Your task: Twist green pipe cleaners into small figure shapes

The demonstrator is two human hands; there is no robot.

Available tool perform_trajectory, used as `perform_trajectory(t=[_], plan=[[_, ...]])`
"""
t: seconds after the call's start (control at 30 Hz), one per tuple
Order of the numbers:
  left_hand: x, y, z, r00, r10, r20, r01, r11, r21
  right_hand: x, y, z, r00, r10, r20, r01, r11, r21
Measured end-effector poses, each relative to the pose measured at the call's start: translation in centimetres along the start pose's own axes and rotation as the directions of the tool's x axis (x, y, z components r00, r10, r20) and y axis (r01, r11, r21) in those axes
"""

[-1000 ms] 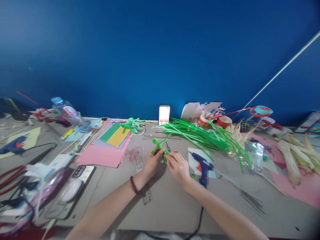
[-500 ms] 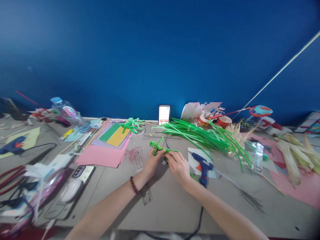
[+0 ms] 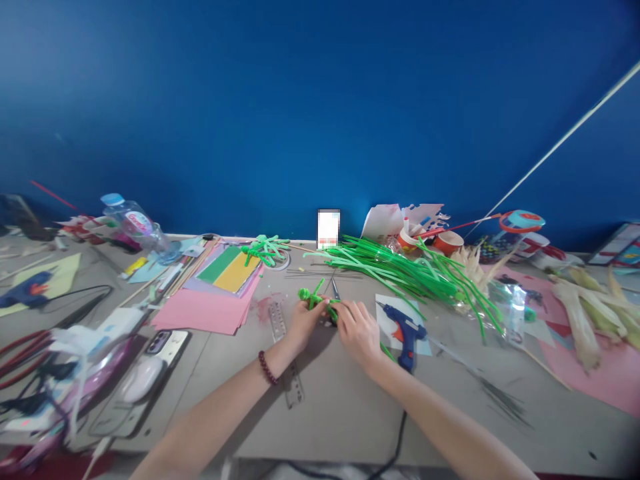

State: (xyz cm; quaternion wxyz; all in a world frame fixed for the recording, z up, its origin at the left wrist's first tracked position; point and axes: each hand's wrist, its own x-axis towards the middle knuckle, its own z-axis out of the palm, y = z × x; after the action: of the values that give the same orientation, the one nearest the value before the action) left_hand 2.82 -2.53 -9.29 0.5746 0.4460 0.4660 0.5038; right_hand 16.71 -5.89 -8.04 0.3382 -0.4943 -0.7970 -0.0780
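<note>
Between my hands is a small green figure of fuzzy pipe cleaners (image 3: 304, 293), its coiled end sticking out at the left. My left hand (image 3: 304, 325) pinches it from the left, a beaded bracelet on the wrist. My right hand (image 3: 359, 331) has its fingers closed on the figure's right side. Their fingertips nearly meet and hide part of it. Scissors (image 3: 335, 289) lie just beyond the fingers. A clear ruler (image 3: 294, 387) lies partly under my left wrist.
Loose green pipe cleaners (image 3: 415, 272) spread at the back right. A blue glue gun (image 3: 409, 333) lies right of my right hand. Pink paper (image 3: 205, 313), a phone (image 3: 173, 347) and a bottle (image 3: 134, 219) are on the left. Corn husks (image 3: 580, 320) lie far right.
The green figure has turned a little between my fingers, and the green stem over my right fingers no longer shows. Both hands stay in nearly the same place.
</note>
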Motion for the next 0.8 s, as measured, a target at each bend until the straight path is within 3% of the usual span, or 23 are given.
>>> perform_trajectory(t=[0.17, 0.4, 0.6, 0.8], plan=[[-0.4, 0.6, 0.4, 0.995, -0.102, 0.012, 0.103, 0.991, -0.085, -0.1, 0.4, 0.2, 0.999, 0.038, 0.011, -0.038, 0.999, -0.016], [-0.7, 1.1, 0.7, 0.994, -0.083, 0.067, 0.097, 0.969, -0.227, 0.4, 0.6, -0.1, 0.992, 0.121, -0.020, -0.117, 0.984, 0.133], [-0.7, 1.5, 0.7, 0.994, -0.070, 0.089, 0.085, 0.979, -0.187, 0.7, 0.6, -0.1, 0.976, 0.216, -0.031, -0.203, 0.948, 0.244], [-0.7, 1.2, 0.7, 0.991, -0.064, 0.118, 0.085, 0.979, -0.186, 0.6, 0.7, 0.2, 0.977, 0.208, -0.050, -0.182, 0.929, 0.322]])
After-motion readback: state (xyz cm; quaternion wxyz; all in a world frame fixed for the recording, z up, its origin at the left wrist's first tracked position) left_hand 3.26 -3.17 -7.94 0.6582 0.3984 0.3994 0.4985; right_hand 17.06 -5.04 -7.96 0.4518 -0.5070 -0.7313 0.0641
